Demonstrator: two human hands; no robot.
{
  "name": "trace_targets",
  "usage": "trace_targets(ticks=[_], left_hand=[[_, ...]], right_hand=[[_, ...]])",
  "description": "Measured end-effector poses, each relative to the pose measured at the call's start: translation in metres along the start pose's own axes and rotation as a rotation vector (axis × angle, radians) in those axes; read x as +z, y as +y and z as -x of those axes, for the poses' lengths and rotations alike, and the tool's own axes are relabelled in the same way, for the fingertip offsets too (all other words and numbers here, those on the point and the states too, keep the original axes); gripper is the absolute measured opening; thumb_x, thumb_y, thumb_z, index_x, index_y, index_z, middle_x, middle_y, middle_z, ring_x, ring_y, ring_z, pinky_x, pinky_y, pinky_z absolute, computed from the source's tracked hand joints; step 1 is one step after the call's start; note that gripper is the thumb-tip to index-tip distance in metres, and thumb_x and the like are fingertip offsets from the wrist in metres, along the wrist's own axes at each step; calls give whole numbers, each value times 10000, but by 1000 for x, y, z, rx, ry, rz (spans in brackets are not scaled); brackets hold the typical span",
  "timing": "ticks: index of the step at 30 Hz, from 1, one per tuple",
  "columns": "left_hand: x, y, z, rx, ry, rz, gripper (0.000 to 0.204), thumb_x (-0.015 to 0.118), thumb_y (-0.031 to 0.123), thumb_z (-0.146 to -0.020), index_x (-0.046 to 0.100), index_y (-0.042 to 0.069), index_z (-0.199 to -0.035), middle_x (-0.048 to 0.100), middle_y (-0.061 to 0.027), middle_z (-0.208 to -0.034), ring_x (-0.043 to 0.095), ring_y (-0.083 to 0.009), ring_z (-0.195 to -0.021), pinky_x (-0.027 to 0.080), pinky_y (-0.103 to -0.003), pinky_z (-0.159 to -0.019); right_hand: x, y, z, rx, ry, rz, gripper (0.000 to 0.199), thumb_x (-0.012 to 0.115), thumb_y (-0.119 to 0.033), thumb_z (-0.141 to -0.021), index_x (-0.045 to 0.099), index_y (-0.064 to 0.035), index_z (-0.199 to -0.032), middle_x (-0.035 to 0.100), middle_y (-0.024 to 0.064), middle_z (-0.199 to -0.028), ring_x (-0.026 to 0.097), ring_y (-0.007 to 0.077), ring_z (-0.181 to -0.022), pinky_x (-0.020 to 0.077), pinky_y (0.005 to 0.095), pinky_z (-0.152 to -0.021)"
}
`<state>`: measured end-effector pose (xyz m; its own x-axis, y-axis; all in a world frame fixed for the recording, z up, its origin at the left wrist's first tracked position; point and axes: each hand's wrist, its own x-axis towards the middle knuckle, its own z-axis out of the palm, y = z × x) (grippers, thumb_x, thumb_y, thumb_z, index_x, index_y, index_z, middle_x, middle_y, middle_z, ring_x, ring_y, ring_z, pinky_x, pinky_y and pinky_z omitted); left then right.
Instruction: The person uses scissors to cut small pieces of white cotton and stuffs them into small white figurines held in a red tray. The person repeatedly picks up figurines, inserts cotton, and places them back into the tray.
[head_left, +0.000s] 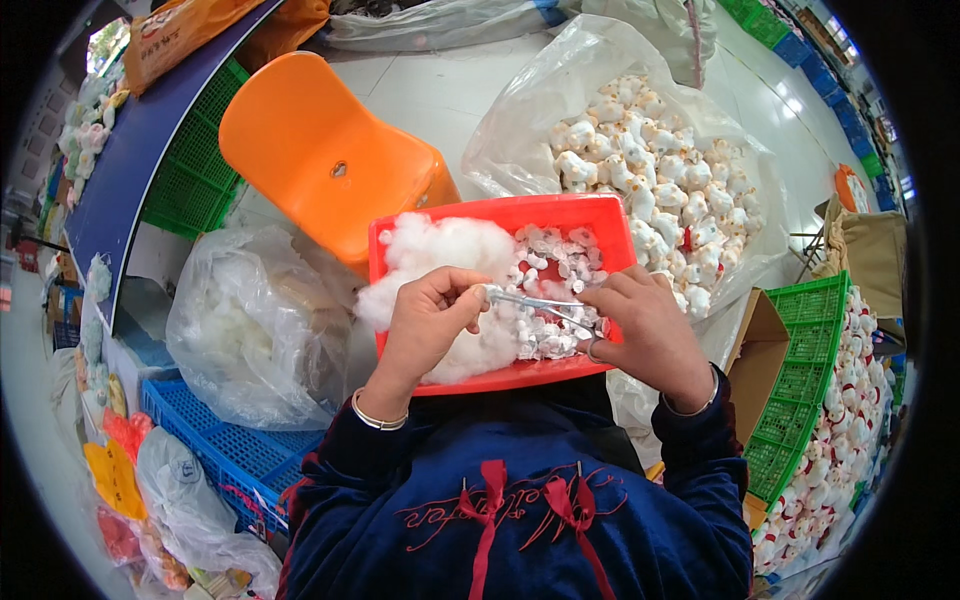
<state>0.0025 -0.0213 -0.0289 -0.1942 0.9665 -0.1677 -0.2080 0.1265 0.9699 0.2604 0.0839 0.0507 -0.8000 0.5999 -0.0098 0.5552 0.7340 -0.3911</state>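
Observation:
A red plastic tray sits close in front of me. White fluffy stuffing fills its left side, and many small whitish plastic pieces lie on the right. Above the tray, my left hand is closed, pinching a small white piece whose kind I cannot make out. My right hand grips metal forceps with fingers at the handle loops. The forceps' tip meets the white piece at my left fingertips.
A large clear bag of small white plush bodies stands beyond the tray. An orange chair is at the far left. A clear bag of stuffing rests by a blue crate. At right are a green crate and cardboard box.

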Motion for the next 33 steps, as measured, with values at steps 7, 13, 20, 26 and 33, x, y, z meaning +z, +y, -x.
trace_targets(ticks=[7, 13, 20, 26, 33], left_hand=[[6, 2, 4, 47, 53, -63, 194, 663, 35, -978, 723, -22, -1154, 714, -21, -894, 630, -51, -755, 539, -220, -687], [4, 3, 4, 59, 66, 54, 204, 662, 45, -986, 718, -28, -1168, 720, -41, -909, 643, -64, -753, 552, -229, -706], [3, -4, 3, -96, -69, 46, 172, 661, 56, -994, 733, -37, -1120, 721, -63, -893, 647, -78, -737, 558, -249, -672], [0, -5, 4, -102, -14, 132, 155, 661, 70, -997, 739, -30, -1086, 710, -54, -866, 624, -79, -700, 519, -225, -626], [-1, -8, 3, -146, 57, 374, 147, 628, 74, -1010, 701, -7, -1108, 684, -59, -855, 617, -91, -681, 515, -226, -590]], right_hand=[[3, -2, -10, -78, 1, -69, 544, 859, -277, -725, 710, -103, -1218, 648, 103, -1056, 586, 303, -1056, 451, 436, -893], [3, 1, -9, -45, -57, -32, 402, 823, -252, -777, 724, -111, -1140, 657, 72, -968, 603, 290, -999, 442, 428, -848], [2, -4, -12, -73, -80, -24, 317, 801, -224, -783, 730, -124, -1075, 653, 55, -893, 618, 278, -925, 423, 427, -786], [-2, 2, -12, -54, -65, -42, 401, 830, -211, -742, 728, -132, -1122, 645, 53, -919, 609, 280, -932, 431, 428, -798], [1, -1, -11, -82, 2, -76, 595, 874, -227, -660, 677, -103, -1207, 619, 104, -1084, 569, 320, -1117, 432, 440, -995]])
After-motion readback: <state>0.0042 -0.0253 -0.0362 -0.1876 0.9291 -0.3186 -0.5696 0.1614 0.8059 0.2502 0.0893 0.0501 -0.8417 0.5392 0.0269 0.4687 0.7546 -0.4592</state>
